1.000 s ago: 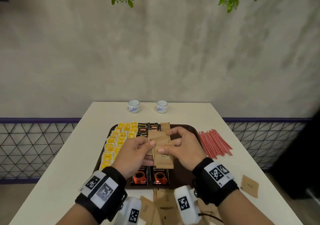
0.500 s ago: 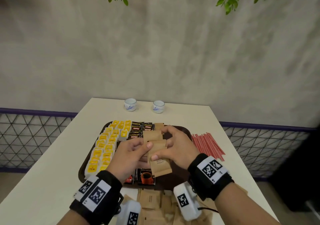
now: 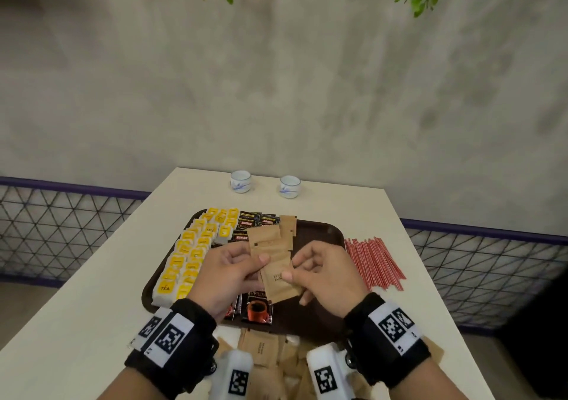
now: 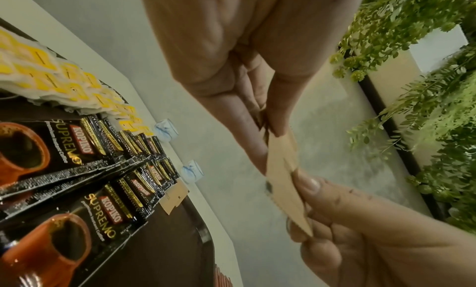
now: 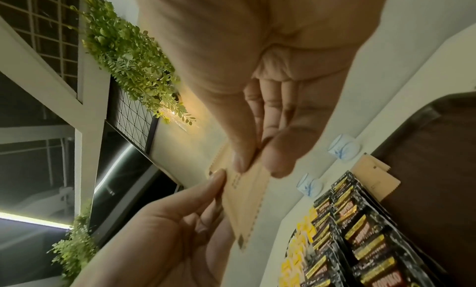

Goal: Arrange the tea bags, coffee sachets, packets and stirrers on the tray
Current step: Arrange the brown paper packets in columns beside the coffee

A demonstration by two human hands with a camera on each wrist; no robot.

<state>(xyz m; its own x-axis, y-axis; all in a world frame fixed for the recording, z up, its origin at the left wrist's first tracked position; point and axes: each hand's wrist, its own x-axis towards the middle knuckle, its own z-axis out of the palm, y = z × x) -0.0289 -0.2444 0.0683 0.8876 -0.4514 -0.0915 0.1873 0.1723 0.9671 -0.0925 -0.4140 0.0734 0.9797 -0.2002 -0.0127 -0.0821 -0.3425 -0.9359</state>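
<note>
Above the near half of the tray point(image 3: 332, 233), left hand point(image 3: 227, 273) and right hand point(image 3: 322, 273) each pinch a fanned stack of brown packets point(image 3: 281, 282), probably squaring them for the packet row at twelve o'clock, stirrers point(image 3: 373, 262) waiting at two.

**The counter and its load**

A pale counter point(image 3: 101, 276) carries a dark brown tray point(image 3: 319, 233) at its middle. Beyond the tray, near the far edge, stand two small white cups point(image 3: 240, 181) with blue markings, side by side and apart. Just to the right of the tray lies a bundle of red stirrers point(image 3: 373, 262), fanned out flat. On the near side of the tray, loose brown paper packets point(image 3: 261, 345) lie in an overlapping heap against the counter's near edge.
</note>
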